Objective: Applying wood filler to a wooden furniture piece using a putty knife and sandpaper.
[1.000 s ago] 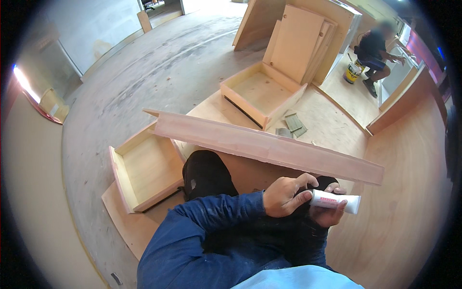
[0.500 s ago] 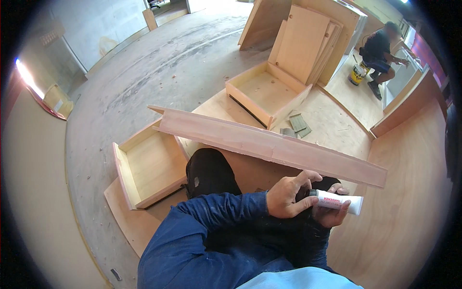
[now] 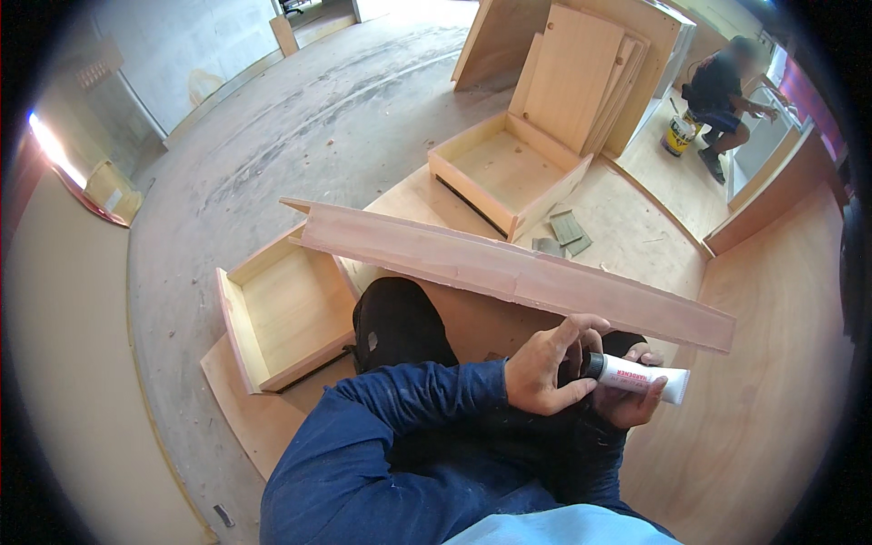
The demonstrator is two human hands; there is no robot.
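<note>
Over my lap, my right hand (image 3: 636, 409) grips a white squeeze tube (image 3: 647, 379) with red print, its fingers wrapped round from beneath and behind. The black screw cap (image 3: 593, 365) on the tube points left. Round that cap my left hand (image 3: 543, 372) is closed, thumb below and bent fingers above, with the index finger raised. Just beyond my hands a long pinkish board (image 3: 509, 272) lies slantwise across my knees, its right end close to the tube.
An open wooden drawer (image 3: 292, 313) stands left of my knee, another drawer (image 3: 509, 163) farther off. Wooden panels (image 3: 572, 73) lean behind it. Green sanding pieces (image 3: 569, 232) lie on the plywood. At the far right a person (image 3: 722, 95) crouches by a yellow-black bucket (image 3: 678, 136).
The cap shows more plainly between my left fingers, which have shifted slightly around it. The tube has turned a little in my right hand. The person at the far right has moved an arm.
</note>
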